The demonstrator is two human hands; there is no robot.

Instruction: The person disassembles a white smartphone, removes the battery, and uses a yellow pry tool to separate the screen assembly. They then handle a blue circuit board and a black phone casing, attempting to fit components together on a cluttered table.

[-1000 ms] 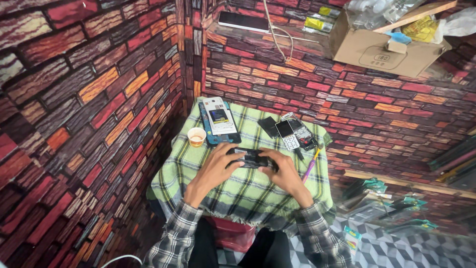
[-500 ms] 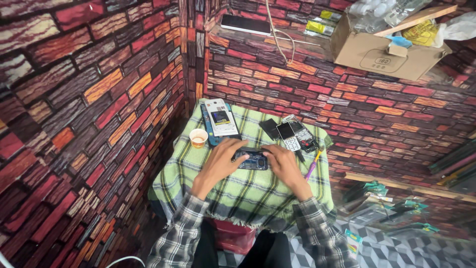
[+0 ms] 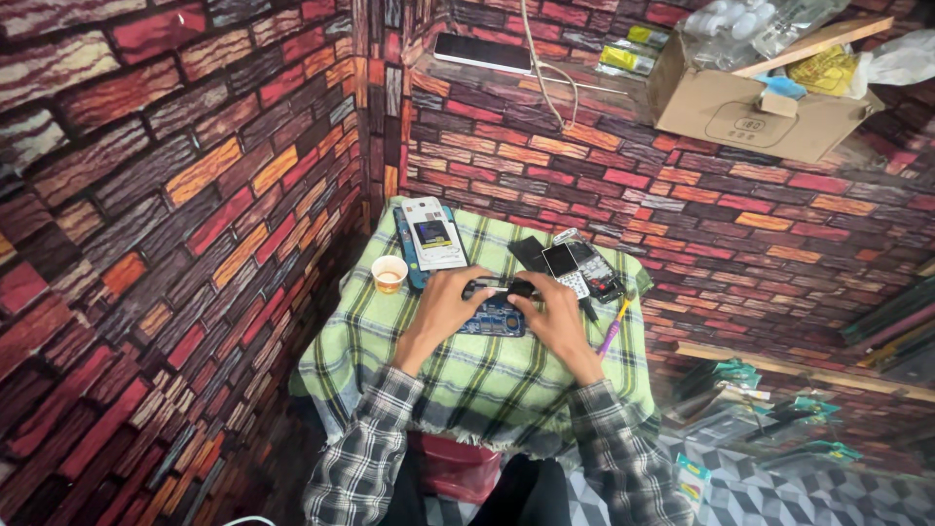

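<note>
My left hand (image 3: 443, 310) and my right hand (image 3: 553, 318) both grip a small opened phone body (image 3: 495, 318) with a blue circuit board showing, held just above a green checked cloth (image 3: 467, 375) on a small table. The fingers of both hands close over its upper edge, where a dark part (image 3: 499, 288) sits. A small paper cup (image 3: 390, 274) stands left of my left hand. A tablet with white parts on it (image 3: 430, 239) lies beyond the cup. Several small phones (image 3: 577, 265) lie to the upper right, and a purple tool (image 3: 614, 331) lies by my right wrist.
Brick-patterned walls close in on the left and behind the table. A ledge above holds a flat phone (image 3: 483, 52) and a cardboard box (image 3: 760, 107) of items. Packets (image 3: 769, 409) lie on the patterned floor at right. A red stool (image 3: 458, 468) is under the table.
The hands have stayed on the phone body, shifting slightly; the blue board now shows below the fingers. The camera view has tilted a little.
</note>
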